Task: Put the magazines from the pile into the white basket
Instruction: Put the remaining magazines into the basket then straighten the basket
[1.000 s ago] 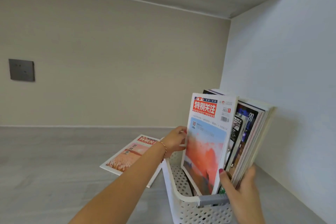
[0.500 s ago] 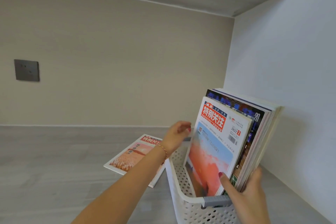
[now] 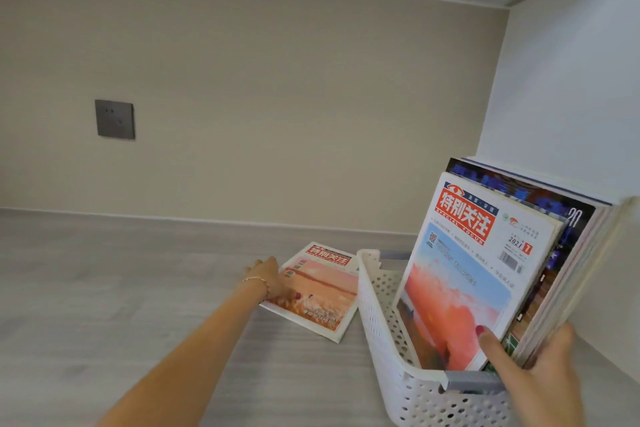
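A white perforated basket (image 3: 375, 315) stands on the grey surface at the lower right. Several magazines stand upright in it, leaning right; the front one (image 3: 464, 274) has a red title block and an orange-pink cover. My right hand (image 3: 533, 367) grips the near lower corner of this upright bundle, thumb on the front cover. To the left of the basket a magazine (image 3: 322, 291) with the same red title lies flat on the surface. My left hand (image 3: 273, 279) rests on its left edge, fingers spread over the cover; whether it grips the magazine is unclear.
A beige back wall carries a dark grey socket plate (image 3: 115, 119). A white side wall (image 3: 571, 97) rises close behind the basket on the right. A shelf underside spans the top.
My left hand has left the front magazine in the basket and moved left and down onto the flat magazine. The upright bundle leans further right. My right hand stays on it.
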